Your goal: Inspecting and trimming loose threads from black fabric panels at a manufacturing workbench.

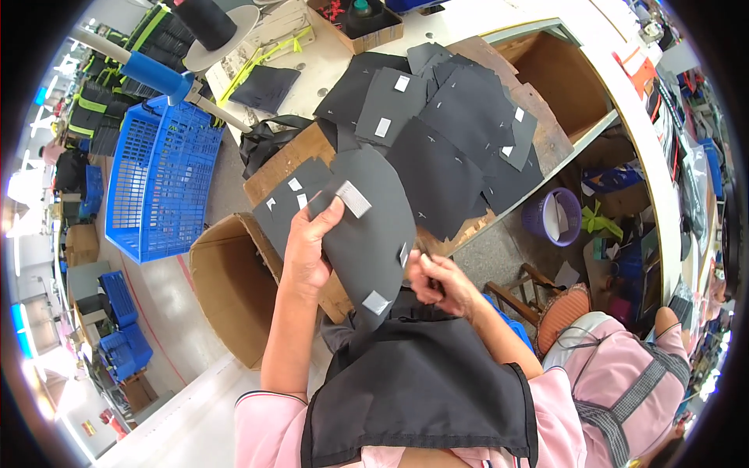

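A dark grey cut panel (373, 210) with a rounded outline hangs in front of me, pinched at its left edge between the thumb and fingers of my left hand (310, 246). Small white stickers lie on its face, one of them (356, 199) close to my left thumb. My right hand (441, 282) is at the panel's lower right edge, beside another sticker. Its fingers are curled and slightly blurred; whatever they hold is hidden. Behind the held panel lies a similar grey panel (287, 204) with white stickers.
Black and grey panels (456, 109) lie piled on a wooden board (538, 117). A cardboard box (234, 292) and blue basket (160, 179) stand at left. Thread cone (204, 23) at the top left. A purple bin (552, 217) and a seated person (624, 374) are at right.
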`<state>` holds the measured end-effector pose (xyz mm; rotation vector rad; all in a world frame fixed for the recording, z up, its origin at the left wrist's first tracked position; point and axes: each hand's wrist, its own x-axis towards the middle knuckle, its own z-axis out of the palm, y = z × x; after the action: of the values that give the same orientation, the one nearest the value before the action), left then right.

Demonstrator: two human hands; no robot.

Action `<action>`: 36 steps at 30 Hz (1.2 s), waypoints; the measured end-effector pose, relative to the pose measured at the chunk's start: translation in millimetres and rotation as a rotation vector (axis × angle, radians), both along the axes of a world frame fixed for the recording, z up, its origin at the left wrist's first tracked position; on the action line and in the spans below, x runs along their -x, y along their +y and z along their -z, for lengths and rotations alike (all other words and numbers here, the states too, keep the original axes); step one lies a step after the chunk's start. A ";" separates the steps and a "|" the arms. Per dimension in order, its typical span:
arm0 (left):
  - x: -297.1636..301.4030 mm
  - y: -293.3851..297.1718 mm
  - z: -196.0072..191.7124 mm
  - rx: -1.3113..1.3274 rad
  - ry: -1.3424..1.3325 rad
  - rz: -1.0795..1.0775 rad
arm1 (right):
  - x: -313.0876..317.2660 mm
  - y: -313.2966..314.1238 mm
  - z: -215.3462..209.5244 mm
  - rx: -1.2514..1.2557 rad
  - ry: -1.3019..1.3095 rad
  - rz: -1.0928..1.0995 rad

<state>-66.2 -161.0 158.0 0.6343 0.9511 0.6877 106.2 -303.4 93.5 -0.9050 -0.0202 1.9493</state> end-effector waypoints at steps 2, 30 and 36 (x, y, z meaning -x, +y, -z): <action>3.1 -0.9 8.3 -0.008 -0.068 -0.074 | 9.6 0.9 11.2 -0.090 0.294 0.007; -20.8 -31.2 -6.7 -0.218 0.150 0.342 | -8.5 -10.0 -67.8 -0.717 -1.798 0.115; -24.5 -37.0 -17.1 -0.454 0.292 0.376 | -7.2 -3.2 -59.7 -0.743 -1.769 0.176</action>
<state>-41.7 -198.0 175.1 1.3069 0.9109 0.4788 113.4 -306.6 153.2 -1.6441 -1.4598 0.3418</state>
